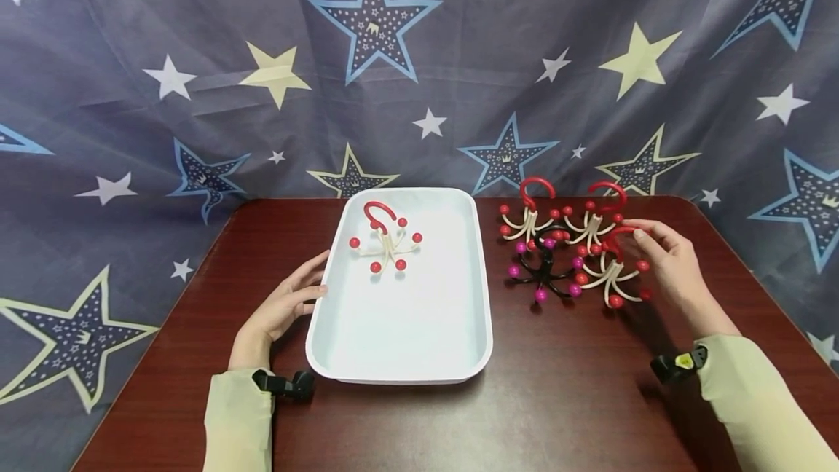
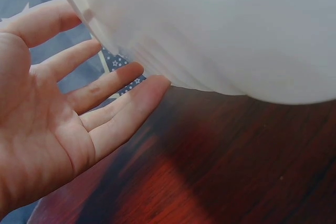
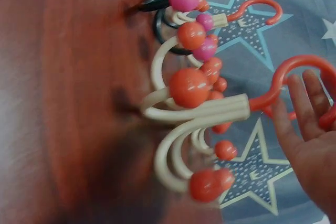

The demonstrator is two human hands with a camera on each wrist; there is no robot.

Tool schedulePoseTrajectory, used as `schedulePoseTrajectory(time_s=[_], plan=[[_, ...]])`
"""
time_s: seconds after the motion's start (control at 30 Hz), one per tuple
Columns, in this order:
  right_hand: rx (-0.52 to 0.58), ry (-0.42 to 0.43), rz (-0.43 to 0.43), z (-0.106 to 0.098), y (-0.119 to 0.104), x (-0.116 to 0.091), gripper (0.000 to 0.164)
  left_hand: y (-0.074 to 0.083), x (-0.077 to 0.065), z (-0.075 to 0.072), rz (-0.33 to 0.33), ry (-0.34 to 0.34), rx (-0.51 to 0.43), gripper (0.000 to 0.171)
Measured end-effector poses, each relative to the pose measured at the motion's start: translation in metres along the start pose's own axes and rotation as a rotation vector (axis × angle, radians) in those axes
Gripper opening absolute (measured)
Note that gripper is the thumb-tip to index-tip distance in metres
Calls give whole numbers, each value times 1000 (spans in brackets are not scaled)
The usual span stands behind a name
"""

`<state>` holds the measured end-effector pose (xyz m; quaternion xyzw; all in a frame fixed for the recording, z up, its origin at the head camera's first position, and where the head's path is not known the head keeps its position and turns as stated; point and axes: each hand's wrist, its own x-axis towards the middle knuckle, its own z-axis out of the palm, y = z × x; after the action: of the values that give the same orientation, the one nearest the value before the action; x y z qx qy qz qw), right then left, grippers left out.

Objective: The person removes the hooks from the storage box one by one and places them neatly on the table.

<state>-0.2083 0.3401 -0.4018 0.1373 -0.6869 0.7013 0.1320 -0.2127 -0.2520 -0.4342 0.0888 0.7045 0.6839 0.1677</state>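
Note:
My right hand holds the red top hook of a cream hook hanger with curved arms and red ball tips. In the right wrist view, its fingers reach through the hook's loop; the thumb is hidden there. Close beside it stand a black hanger with magenta balls and two more cream-and-red hangers. Fingers spread, my left hand touches the left side of a white tray. Inside the tray, near its far left corner, sits another cream-and-red hanger.
The tray and hangers stand on a dark reddish-brown table. Behind the table's far edge hangs a grey curtain printed with stars. Dark wrist cameras are strapped over both light sleeves.

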Motion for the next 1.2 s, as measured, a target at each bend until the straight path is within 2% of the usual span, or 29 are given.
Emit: schedulePoseTrajectory(time_s=[0.1,0.2,0.27,0.33,0.47,0.6,0.87,1.0,1.2], plan=[[-179,50,-12,21,-32,3,25,0,0,0,-6,2,-1,63],[-326,82,-59,33,-48,13,24,1,-1,0,-12,9,4,63],[-367,84,-89,39,-54,21,25,2,-1,0,-17,13,8,63],[-342,73,-116,47,-57,28,25,2,-2,0,-21,16,10,63],[-195,22,-179,72,-59,40,21,2,-3,0,-18,11,12,64],[-108,-29,-181,103,-60,48,20,3,-2,0,-15,7,8,64],[-119,-102,-113,159,-58,65,23,4,-1,1,-22,7,5,64],[-148,-128,-45,187,-58,71,26,4,-1,1,-24,15,5,64],[-284,-199,11,225,-55,80,26,4,-1,1,-24,17,2,64]])
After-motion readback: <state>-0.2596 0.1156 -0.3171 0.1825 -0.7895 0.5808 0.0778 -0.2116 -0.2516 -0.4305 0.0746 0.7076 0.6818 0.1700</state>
